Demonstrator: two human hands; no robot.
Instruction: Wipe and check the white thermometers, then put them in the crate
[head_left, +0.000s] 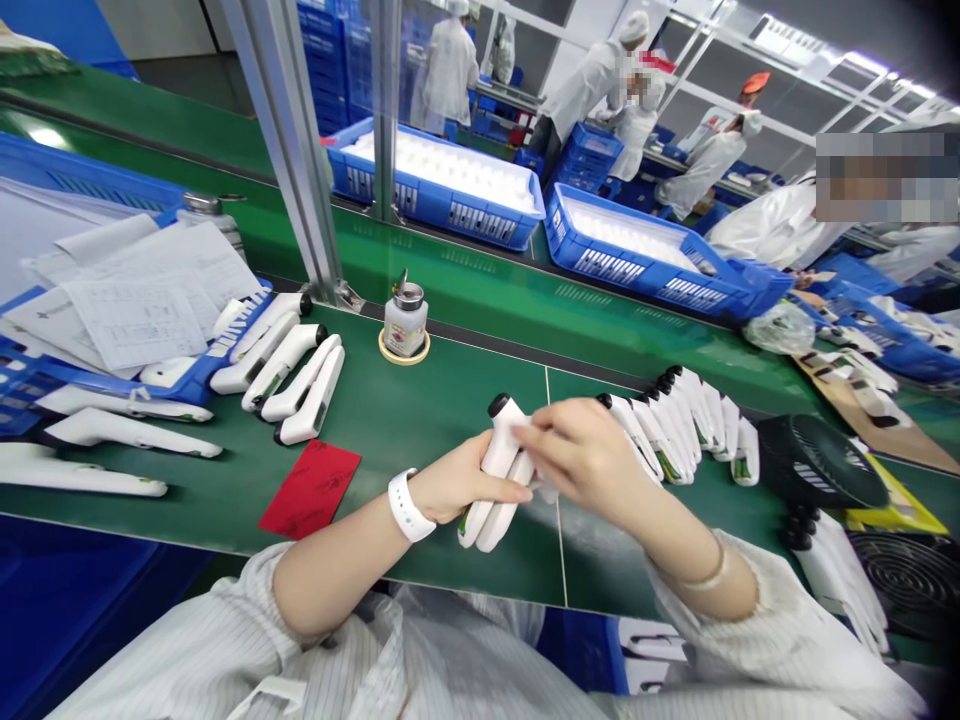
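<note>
A white handheld device with a black round tip is gripped in my left hand, its tip pointing up and away. It looks split into two long white parts at its lower end, with a bit of green showing at the edge. My right hand has its fingers pinched together against the right side of the device, just below the tip. Whether a small piece sits between those fingertips is hidden. To the right stands a row of similar white devices. More white devices lie at the left.
A red sheet lies on the green bench. Behind it stands a dispenser bottle. Papers cover a blue crate at the left. A black fan is at the right. Blue crates line the back; people work beyond.
</note>
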